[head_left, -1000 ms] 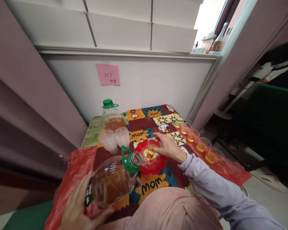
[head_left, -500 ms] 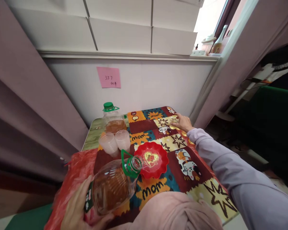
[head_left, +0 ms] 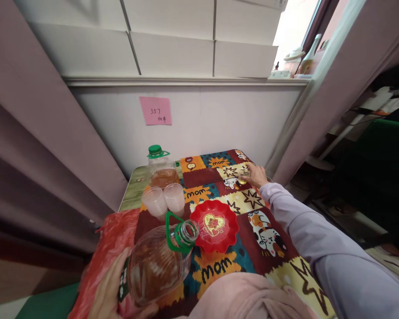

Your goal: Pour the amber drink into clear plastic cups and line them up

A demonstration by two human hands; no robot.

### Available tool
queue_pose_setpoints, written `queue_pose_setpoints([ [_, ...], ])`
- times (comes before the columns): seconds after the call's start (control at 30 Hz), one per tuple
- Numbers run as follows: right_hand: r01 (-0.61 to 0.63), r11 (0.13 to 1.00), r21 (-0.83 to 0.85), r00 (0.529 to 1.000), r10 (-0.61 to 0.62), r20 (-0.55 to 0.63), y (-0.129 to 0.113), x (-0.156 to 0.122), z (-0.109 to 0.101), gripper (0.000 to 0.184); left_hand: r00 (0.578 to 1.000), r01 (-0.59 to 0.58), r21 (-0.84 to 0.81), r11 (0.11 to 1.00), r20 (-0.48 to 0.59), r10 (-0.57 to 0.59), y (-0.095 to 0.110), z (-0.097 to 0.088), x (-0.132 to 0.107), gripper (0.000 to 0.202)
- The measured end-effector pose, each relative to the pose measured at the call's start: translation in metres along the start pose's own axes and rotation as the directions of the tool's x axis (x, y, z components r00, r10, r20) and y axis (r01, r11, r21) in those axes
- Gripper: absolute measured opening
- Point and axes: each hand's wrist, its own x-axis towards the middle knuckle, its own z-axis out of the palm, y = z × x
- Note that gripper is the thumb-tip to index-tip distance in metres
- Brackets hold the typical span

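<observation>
Head view: the tilted bottle point(head_left: 161, 263) (clear, green-handled) holds amber liquid point(head_left: 158, 277).

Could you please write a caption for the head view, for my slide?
Left hand holding a tilted, open jug near a red dish; right hand holding a clear cup.

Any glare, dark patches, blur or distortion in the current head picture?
Head view: window washed out to white; mid-right edge nearly black; both curtains slant outward toward the top, likely wide-angle stretch; clear cup in the right hand indistinct; number on the pink note legible.
</observation>
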Motion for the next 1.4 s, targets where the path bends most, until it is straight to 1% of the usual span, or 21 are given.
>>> queue_pose_setpoints([
  [0.17, 0.0, 1.0, -0.02, 1.0, 0.0, -0.005, 0.001, 0.0, 0.007, 0.069, 1.0, 0.029, -0.001, 1.0, -0.005, -0.029, 0.003, -0.001, -0.001, 0.116],
  [0.3, -0.013, 1.0, -0.023, 1.0, 0.013, -0.015, 0.0, -0.001, 0.006, 0.069, 0.999, 0.022, -0.001, 1.0, -0.031, -0.022, 0.005, 0.002, -0.003, 0.112],
  [0.43, -0.018, 1.0, -0.011, 1.0, 0.017, -0.02, -0.004, -0.007, 0.001, 0.068, 0.998, -0.008, 0.004, 1.0, -0.061, 0.008, 0.009, 0.002, -0.005, 0.112],
  [0.53, -0.005, 1.0, 0.011, 0.999, 0.005, -0.046, -0.017, -0.009, -0.008, 0.068, 0.996, -0.042, -0.005, 0.999, -0.072, 0.042, 0.011, 0.0, -0.005, 0.118],
  [0.6, 0.057, 0.995, 0.077, 0.994, -0.049, -0.102, -0.035, -0.01, -0.019, 0.062, 0.995, -0.065, -0.012, 0.998, -0.077, 0.063, 0.013, 0.0, -0.005, 0.12],
  [0.63, 0.113, 0.984, 0.135, 0.986, -0.094, -0.141, -0.049, -0.012, -0.026, 0.057, 0.996, -0.061, -0.012, 0.998, -0.068, 0.06, 0.014, 0.0, -0.005, 0.12],
  [0.67, 0.188, 0.961, 0.202, 0.972, -0.153, -0.177, -0.065, -0.015, -0.034, 0.05, 0.995, -0.049, -0.015, 0.999, -0.09, 0.048, 0.015, 0.0, -0.006, 0.122],
  [0.73, 0.347, 0.878, 0.329, 0.934, -0.291, -0.209, -0.104, -0.026, -0.049, 0.036, 0.993, -0.03, -0.024, 0.999, -0.116, 0.027, 0.016, 0.002, -0.007, 0.121],
  [0.8, 0.489, 0.77, 0.409, 0.872, -0.435, -0.225, -0.148, -0.044, -0.062, 0.021, 0.992, -0.02, -0.039, 0.999, -0.129, 0.014, 0.017, 0.004, -0.009, 0.116],
  [0.87, 0.58, 0.689, 0.435, 0.808, -0.555, -0.197, -0.192, -0.065, -0.07, 0.014, 0.991, -0.009, -0.054, 0.998, -0.132, 0.001, 0.016, 0.004, -0.01, 0.111],
  [0.9, 0.613, 0.663, 0.429, 0.777, -0.603, -0.179, -0.212, -0.075, -0.073, 0.013, 0.991, -0.004, -0.059, 0.998, -0.134, -0.004, 0.016, 0.004, -0.01, 0.11],
  [0.93, 0.644, 0.644, 0.413, 0.742, -0.656, -0.135, -0.229, -0.084, -0.074, 0.013, 0.991, -0.001, -0.061, 0.998, -0.135, -0.007, 0.016, 0.004, -0.01, 0.11],
  [0.97, 0.667, 0.642, 0.379, 0.717, -0.692, -0.091, -0.244, -0.092, -0.075, 0.014, 0.991, 0.0, -0.06, 0.998, -0.135, -0.008, 0.016, 0.003, -0.01, 0.111],
  [1.0, 0.681, 0.653, 0.333, 0.703, -0.71, -0.044, -0.256, -0.098, -0.075, 0.018, 0.991, -0.003, -0.058, 0.998, -0.135, -0.004, 0.016, 0.003, -0.01, 0.111],
  [1.07, 0.686, 0.682, 0.253, 0.693, -0.718, 0.057, -0.272, -0.107, -0.074, 0.024, 0.991, -0.021, -0.05, 0.999, -0.135, 0.014, 0.018, 0.002, -0.009, 0.113],
  [1.17, 0.671, 0.71, 0.213, 0.697, -0.702, 0.148, -0.282, -0.11, -0.071, 0.02, 0.99, -0.043, -0.043, 0.998, -0.135, 0.037, 0.022, 0.002, -0.008, 0.118],
  [1.27, 0.663, 0.71, 0.238, 0.698, -0.701, 0.148, -0.283, -0.11, -0.065, 0.02, 0.992, -0.036, -0.058, 0.998, -0.123, 0.028, 0.025, 0.003, -0.008, 0.12],
  [1.4, 0.639, 0.71, 0.298, 0.716, -0.69, 0.109, -0.281, -0.107, -0.058, 0.014, 0.995, -0.017, -0.07, 0.997, -0.103, 0.009, 0.026, 0.004, -0.009, 0.121],
])
